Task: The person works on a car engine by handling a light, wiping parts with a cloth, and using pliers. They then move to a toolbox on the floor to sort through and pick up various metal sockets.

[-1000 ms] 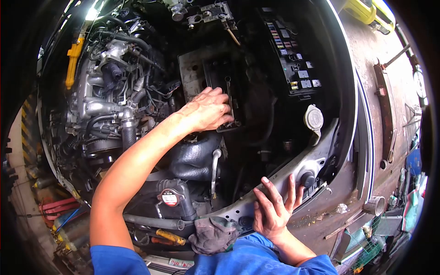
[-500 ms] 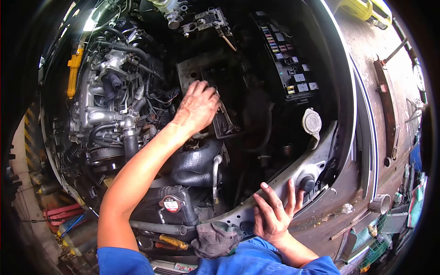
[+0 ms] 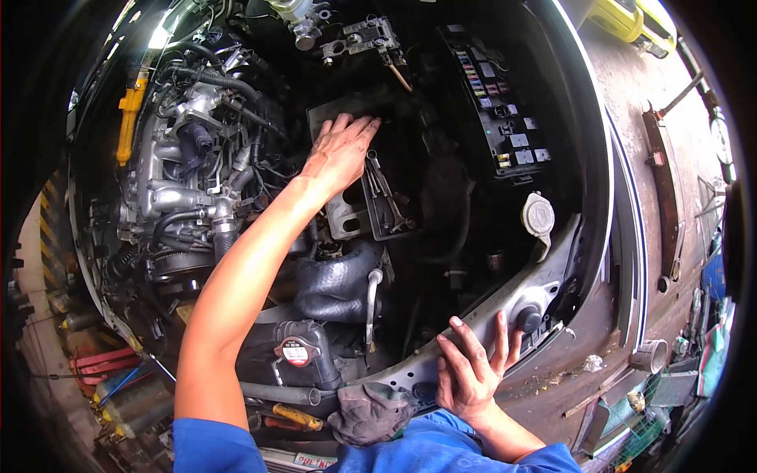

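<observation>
Over a dark tray (image 3: 386, 229) in the engine bay is my left hand (image 3: 341, 150), its fingers bent and close together at the tray's upper part; whatever lies under the fingertips is hidden. Several metal wrenches (image 3: 382, 189) lie in the tray just below and right of that hand. My right hand (image 3: 473, 370) rests with spread fingers on the grey front crossmember (image 3: 414, 364), beside a black round cap (image 3: 529, 318), holding nothing. A crumpled grey glove (image 3: 371, 411) lies on the front edge, left of the right hand.
The engine (image 3: 169, 177) fills the left side. A fuse box (image 3: 497, 110) is at upper right, above a white reservoir cap (image 3: 538, 217). A thick black hose (image 3: 339, 284) and the radiator cap (image 3: 296, 351) are nearer me. A yellow-handled tool (image 3: 298, 416) lies by the glove.
My left hand has moved up and slightly away over the tray, uncovering more of the wrenches and the metal plate beside them. My right hand stays on the crossmember.
</observation>
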A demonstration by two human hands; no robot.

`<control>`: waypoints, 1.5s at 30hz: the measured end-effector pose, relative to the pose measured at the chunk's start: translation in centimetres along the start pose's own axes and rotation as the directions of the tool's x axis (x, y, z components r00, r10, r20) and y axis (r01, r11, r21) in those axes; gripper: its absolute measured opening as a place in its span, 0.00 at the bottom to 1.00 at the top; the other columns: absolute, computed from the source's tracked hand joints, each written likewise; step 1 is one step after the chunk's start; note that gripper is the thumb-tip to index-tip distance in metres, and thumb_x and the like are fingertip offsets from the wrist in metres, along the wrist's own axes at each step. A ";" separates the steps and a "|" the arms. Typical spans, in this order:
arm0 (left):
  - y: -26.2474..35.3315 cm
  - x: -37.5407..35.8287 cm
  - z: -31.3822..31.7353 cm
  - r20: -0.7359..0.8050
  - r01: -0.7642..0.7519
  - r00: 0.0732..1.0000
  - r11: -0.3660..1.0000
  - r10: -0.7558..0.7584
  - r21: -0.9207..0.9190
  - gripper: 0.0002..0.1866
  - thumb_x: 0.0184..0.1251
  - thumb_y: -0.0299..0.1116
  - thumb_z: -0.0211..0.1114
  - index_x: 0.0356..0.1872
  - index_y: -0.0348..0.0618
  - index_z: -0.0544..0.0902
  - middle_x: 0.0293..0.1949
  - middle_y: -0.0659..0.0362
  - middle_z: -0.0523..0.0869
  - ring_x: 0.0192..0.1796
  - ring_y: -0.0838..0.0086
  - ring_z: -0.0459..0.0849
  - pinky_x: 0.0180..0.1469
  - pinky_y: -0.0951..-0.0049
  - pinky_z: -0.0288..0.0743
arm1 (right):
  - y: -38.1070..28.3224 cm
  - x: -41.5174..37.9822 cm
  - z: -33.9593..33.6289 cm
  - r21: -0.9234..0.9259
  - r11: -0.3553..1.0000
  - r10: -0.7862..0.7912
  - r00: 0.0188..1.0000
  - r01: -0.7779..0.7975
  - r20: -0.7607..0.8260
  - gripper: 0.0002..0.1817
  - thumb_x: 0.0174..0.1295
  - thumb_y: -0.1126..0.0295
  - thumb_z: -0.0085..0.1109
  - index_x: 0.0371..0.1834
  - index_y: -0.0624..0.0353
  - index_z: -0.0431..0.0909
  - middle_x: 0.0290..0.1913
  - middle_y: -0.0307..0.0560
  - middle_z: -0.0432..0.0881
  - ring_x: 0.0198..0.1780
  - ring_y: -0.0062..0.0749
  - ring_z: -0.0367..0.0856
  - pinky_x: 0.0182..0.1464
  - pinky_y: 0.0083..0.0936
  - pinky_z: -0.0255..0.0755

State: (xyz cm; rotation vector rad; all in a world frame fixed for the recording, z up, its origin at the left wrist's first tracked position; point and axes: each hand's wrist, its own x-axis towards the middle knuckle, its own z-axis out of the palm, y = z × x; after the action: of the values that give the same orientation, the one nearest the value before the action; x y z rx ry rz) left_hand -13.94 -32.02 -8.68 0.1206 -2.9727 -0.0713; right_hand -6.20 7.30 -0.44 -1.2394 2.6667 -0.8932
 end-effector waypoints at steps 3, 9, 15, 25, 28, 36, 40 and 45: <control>0.1 0.3 -0.1 0.067 -0.021 0.998 0.999 0.018 0.048 0.16 0.72 0.28 0.61 0.57 0.40 0.84 0.57 0.56 0.84 0.63 0.59 0.77 0.66 0.59 0.70 | 0.0 0.0 0.0 0.004 1.000 0.001 1.000 -0.001 0.002 0.16 0.59 0.65 0.65 0.51 0.46 0.90 0.66 0.36 0.84 0.79 0.65 0.61 0.81 0.62 0.32; 0.9 -0.9 -2.4 0.094 0.018 0.996 0.990 -0.005 -0.137 0.13 0.71 0.31 0.64 0.53 0.41 0.87 0.51 0.56 0.84 0.60 0.59 0.78 0.65 0.57 0.71 | 0.0 0.0 0.0 0.022 1.000 0.004 1.000 -0.004 -0.005 0.16 0.60 0.65 0.64 0.51 0.47 0.90 0.66 0.36 0.84 0.79 0.65 0.60 0.81 0.61 0.31; 3.2 -4.2 -4.8 0.247 -0.070 0.966 0.997 0.078 -0.042 0.13 0.69 0.37 0.67 0.50 0.41 0.87 0.50 0.54 0.84 0.57 0.59 0.79 0.60 0.58 0.73 | 0.1 0.0 0.1 0.006 1.000 -0.018 1.000 0.018 -0.008 0.15 0.61 0.65 0.63 0.50 0.49 0.90 0.66 0.39 0.84 0.79 0.67 0.59 0.82 0.61 0.28; -1.8 -8.5 -15.0 -0.035 0.035 0.999 0.999 -0.035 -0.003 0.13 0.68 0.37 0.70 0.48 0.42 0.88 0.48 0.54 0.88 0.56 0.59 0.84 0.62 0.58 0.77 | -0.5 0.2 -0.4 0.011 1.000 -0.028 1.000 0.028 -0.001 0.14 0.62 0.71 0.61 0.49 0.54 0.88 0.68 0.44 0.81 0.80 0.69 0.56 0.82 0.63 0.32; -8.2 -8.0 -20.1 -0.400 0.287 0.877 0.958 -0.266 -0.008 0.16 0.70 0.35 0.69 0.53 0.39 0.86 0.53 0.48 0.87 0.60 0.54 0.83 0.65 0.59 0.75 | -0.4 0.1 -0.4 0.014 1.000 -0.022 1.000 0.022 0.000 0.14 0.61 0.71 0.61 0.49 0.54 0.88 0.68 0.43 0.81 0.81 0.68 0.55 0.82 0.63 0.32; -26.3 -9.7 -23.7 -0.357 0.740 0.649 0.666 -0.672 0.091 0.46 0.67 0.49 0.71 0.80 0.43 0.59 0.73 0.41 0.72 0.75 0.46 0.71 0.76 0.55 0.64 | -0.2 -0.2 -0.2 0.025 1.000 -0.018 1.000 0.018 0.005 0.14 0.60 0.71 0.62 0.49 0.53 0.88 0.67 0.43 0.81 0.81 0.69 0.55 0.81 0.66 0.31; -27.5 -9.3 -22.1 -0.301 0.758 0.619 0.652 -0.726 -0.014 0.43 0.69 0.44 0.71 0.80 0.46 0.60 0.67 0.41 0.79 0.70 0.47 0.77 0.71 0.55 0.69 | 0.1 -0.2 -0.1 0.037 0.999 -0.022 1.000 0.021 0.004 0.14 0.60 0.70 0.62 0.49 0.53 0.88 0.67 0.42 0.82 0.81 0.69 0.55 0.81 0.67 0.31; -26.7 -9.0 -21.8 -0.486 0.707 0.576 0.699 -0.658 -0.108 0.35 0.70 0.38 0.70 0.74 0.46 0.65 0.64 0.41 0.81 0.66 0.45 0.79 0.67 0.53 0.71 | -0.1 -0.1 -0.1 0.017 1.000 -0.016 1.000 0.016 -0.010 0.14 0.60 0.70 0.62 0.49 0.52 0.88 0.67 0.43 0.82 0.81 0.69 0.55 0.80 0.68 0.31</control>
State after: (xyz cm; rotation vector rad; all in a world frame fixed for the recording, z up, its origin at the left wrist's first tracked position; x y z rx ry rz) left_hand 0.55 -58.73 9.85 1.1313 -2.2326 0.0163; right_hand -6.06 7.35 -0.30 -1.2579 2.6540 -0.9250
